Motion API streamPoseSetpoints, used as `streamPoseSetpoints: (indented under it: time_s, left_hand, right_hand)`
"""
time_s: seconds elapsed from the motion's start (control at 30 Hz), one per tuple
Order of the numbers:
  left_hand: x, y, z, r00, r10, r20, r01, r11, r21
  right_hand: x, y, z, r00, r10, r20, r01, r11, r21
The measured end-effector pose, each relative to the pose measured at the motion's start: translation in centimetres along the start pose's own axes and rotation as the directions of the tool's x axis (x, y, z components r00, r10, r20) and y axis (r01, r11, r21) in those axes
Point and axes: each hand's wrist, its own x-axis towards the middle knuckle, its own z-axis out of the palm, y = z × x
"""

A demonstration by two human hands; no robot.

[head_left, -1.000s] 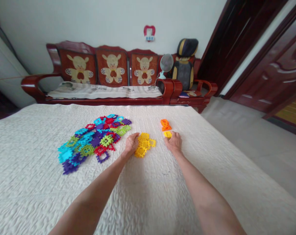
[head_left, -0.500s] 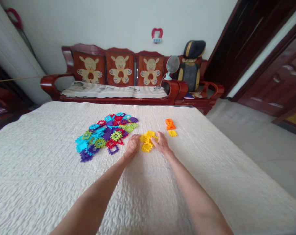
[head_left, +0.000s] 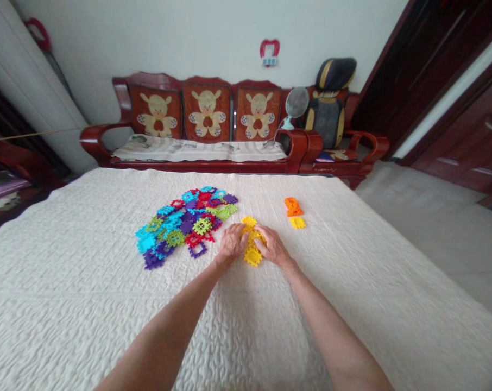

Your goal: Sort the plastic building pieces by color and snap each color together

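Observation:
Several yellow square interlocking tiles (head_left: 253,257) lie gathered on the white quilted cover, with notched edges. From the left, my left hand (head_left: 232,242) curls its fingers against them. My right hand (head_left: 273,246) closes in from the other side, its thumb over the middle tiles. Between the two hands part of the yellow group is hidden; one tile shows at the far end and one at the near end. Left of my hands spreads a mixed heap of tiles (head_left: 186,224) in blue, purple, red and green.
Orange tiles (head_left: 293,206) and a single yellow tile (head_left: 298,222) lie apart on the right. The quilted cover (head_left: 107,304) spreads over the whole surface. Beyond its far edge stands a wooden sofa (head_left: 298,149) with bear cushions and a small fan (head_left: 297,102).
My hands have drawn closer together around the yellow tiles, which now form a narrower, longer group. The whole view has shifted slightly.

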Motion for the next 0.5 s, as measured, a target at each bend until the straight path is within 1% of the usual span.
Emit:
streamPoseSetpoints:
  time_s: [0.03,0.07,0.1,0.17,0.2,0.23,0.3,0.37,0.43,0.5]
  left_hand:
    - [0.0,0.0,0.0,1.0,0.001,0.007,-0.001,1.0,0.005]
    - [-0.1,0.0,-0.1,1.0,0.002,0.016,-0.002,1.0,0.008]
    - [-0.1,0.0,-0.1,1.0,0.003,0.029,-0.003,1.0,0.011]
    - [0.0,-0.1,-0.3,0.998,-0.001,0.057,0.0,1.0,0.013]
    - [0.0,-0.1,-0.3,0.998,-0.005,0.069,0.004,1.0,0.013]
    - [0.0,-0.1,-0.3,0.997,-0.008,0.078,0.007,1.0,0.014]
    - [0.1,-0.1,-0.4,0.996,-0.011,0.087,0.01,1.0,0.014]
    - [0.1,0.0,-0.4,0.996,-0.012,0.084,0.011,1.0,0.018]
    - [0.1,0.0,-0.4,0.997,-0.014,0.079,0.012,1.0,0.023]
    - [0.1,0.1,-0.3,0.997,-0.016,0.075,0.015,1.0,0.021]
  right_hand:
    - [-0.1,0.2,-0.1,0.999,0.019,-0.036,-0.017,0.998,0.065]
    - [-0.1,0.4,-0.2,0.993,0.07,-0.093,-0.059,0.991,0.117]
    - [-0.3,0.7,-0.4,0.977,0.143,-0.156,-0.119,0.981,0.153]
    - [-0.6,1.2,-0.6,0.923,0.288,-0.253,-0.246,0.951,0.187]
    - [-0.7,1.5,-0.7,0.907,0.33,-0.262,-0.287,0.939,0.19]
    - [-0.9,1.6,-0.8,0.907,0.345,-0.242,-0.306,0.934,0.184]
    - [-1.0,1.7,-0.9,0.937,0.312,-0.154,-0.291,0.945,0.148]
    - [-1.0,1.6,-0.8,0.967,0.245,-0.07,-0.24,0.967,0.082]
    - [-0.9,1.4,-0.7,0.981,0.192,-0.037,-0.192,0.981,0.001]
    - [-0.9,1.1,-0.7,0.987,0.157,-0.035,-0.159,0.985,-0.063]
